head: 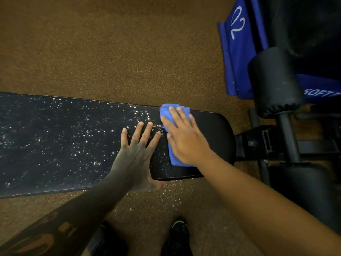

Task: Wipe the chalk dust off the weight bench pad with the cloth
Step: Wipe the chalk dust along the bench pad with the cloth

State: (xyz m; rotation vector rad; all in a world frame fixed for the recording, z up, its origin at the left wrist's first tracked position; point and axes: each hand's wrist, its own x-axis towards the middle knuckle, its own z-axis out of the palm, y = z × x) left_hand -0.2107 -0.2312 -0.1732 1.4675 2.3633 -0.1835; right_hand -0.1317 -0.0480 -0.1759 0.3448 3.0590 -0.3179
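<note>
Most chalk dust (77,137) lies leftward along the surface (212,137); the right hand (186,139), fingers flat together, presses the cloth (173,157) near its right end, left hand (136,154) splayed beside.

The blue pad (239,52) bears a white "2", and its lower face reads "SOFT", cut off.
</note>
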